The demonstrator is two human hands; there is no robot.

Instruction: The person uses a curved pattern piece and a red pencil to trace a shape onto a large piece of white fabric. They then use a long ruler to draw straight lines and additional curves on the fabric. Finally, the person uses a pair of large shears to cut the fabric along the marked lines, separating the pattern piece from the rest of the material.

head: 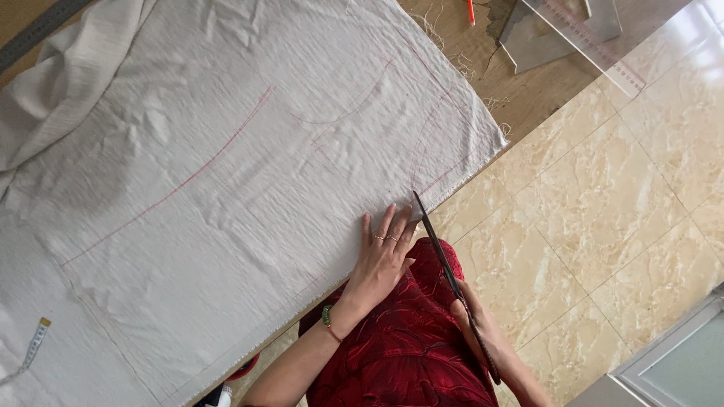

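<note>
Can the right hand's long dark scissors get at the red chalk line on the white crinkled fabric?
Probably yes: the scissors tip already meets the fabric edge at the red line; the left hand lies beside it.

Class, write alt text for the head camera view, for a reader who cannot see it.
A person's left hand presses flat on white fabric marked with red lines, while the right hand holds scissors at the fabric's edge. A clear ruler lies on the wooden table above a tiled floor.

Bright even daylight, soft shadows, sharp focus
</note>
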